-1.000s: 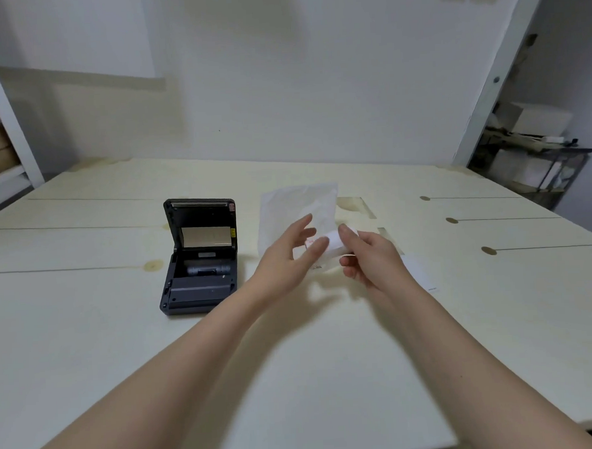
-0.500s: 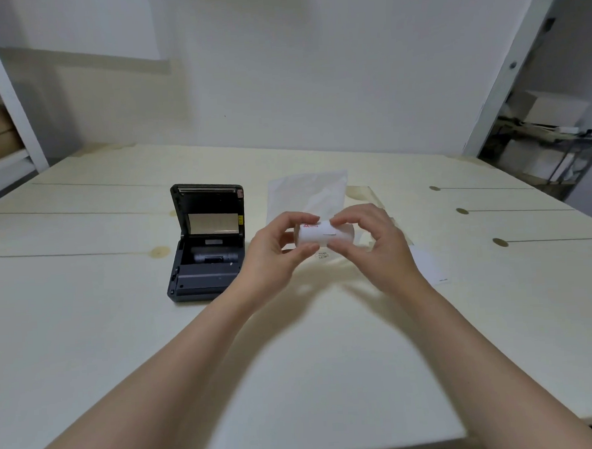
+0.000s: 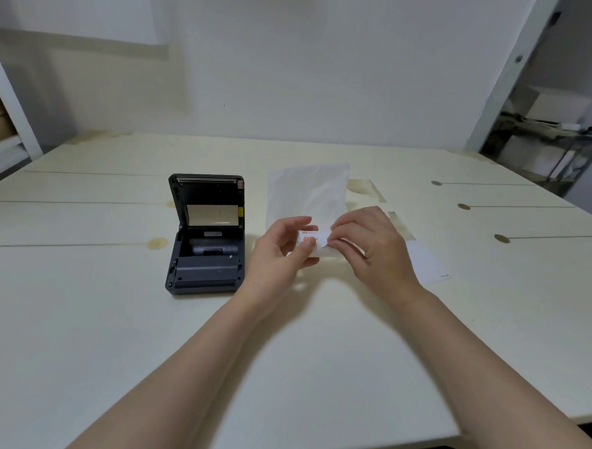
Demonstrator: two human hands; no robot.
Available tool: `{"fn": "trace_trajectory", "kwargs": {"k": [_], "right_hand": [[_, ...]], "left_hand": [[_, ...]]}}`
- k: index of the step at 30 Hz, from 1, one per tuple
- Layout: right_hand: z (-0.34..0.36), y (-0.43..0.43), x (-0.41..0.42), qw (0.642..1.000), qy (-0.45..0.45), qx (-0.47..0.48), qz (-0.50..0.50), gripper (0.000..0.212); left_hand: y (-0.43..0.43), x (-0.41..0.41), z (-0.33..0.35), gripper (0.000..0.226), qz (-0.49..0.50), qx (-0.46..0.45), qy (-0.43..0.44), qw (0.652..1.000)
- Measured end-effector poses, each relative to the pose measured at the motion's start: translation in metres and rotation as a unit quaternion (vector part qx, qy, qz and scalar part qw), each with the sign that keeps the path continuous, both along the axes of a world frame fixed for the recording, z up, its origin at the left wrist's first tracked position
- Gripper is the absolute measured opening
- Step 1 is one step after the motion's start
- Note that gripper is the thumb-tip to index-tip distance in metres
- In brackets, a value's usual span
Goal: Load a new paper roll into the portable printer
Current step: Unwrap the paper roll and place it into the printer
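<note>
Pale wooden table (image 3: 88,338); shelving, perhaps, right.

White paper roll (image 3: 314,244) beside open black printer (image 3: 206,236).

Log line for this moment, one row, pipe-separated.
stage: roll prep | left hand + right hand: both holding paper roll above table | printer: lid open, roll not loaded
</note>
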State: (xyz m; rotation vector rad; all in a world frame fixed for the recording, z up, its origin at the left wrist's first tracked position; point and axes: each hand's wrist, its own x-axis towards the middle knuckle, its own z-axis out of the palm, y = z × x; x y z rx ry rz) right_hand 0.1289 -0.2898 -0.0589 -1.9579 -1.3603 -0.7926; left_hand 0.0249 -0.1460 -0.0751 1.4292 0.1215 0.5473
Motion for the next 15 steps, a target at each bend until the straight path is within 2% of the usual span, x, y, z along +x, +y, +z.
{"fn": "trace_trajectory", "kwargs": {"k": [1,2,3,5,6,7,10,15], "right_hand": [[0.001,0.001,-0.002,1.0,0.027,-0.007,-0.003,0.014],[0.005,0.003,-0.005,0.995,0.097,0.004,-0.011,0.014],[0.009,0.005,-0.008,0.978,0.205,0.043,-0.017,0.015],[0.017,0.009,-0.008,0.905,0.389,0.166,-0.035,0.014],[0.021,0.011,-0.004,0.878,0.424,0.212,-0.064,0.012],[0.023,0.012,0.0,0.866,0.431,0.233,-0.099,0.011],[0.022,0.02,0.008,0.88,0.39,0.208,-0.175,0.012],[-0.001,0.036,0.021,0.956,0.234,0.076,-0.158,0.007]], "left_hand": [[0.0,0.0,-0.001,0.029,-0.001,0.002,0.002,1.0],[0.0,0.0,-0.002,0.031,-0.002,0.005,0.005,1.0],[0.001,0.0,-0.003,0.032,-0.001,0.01,0.008,1.0],[0.002,0.0,-0.004,0.033,0.001,0.017,0.011,1.0],[0.003,0.0,-0.004,0.034,0.006,0.019,0.01,1.0],[0.004,-0.001,-0.003,0.034,0.014,0.022,0.008,1.0],[0.005,-0.001,-0.003,0.036,0.058,0.03,-0.009,0.998],[0.008,-0.002,-0.002,0.036,0.127,0.02,-0.046,0.991]]}}
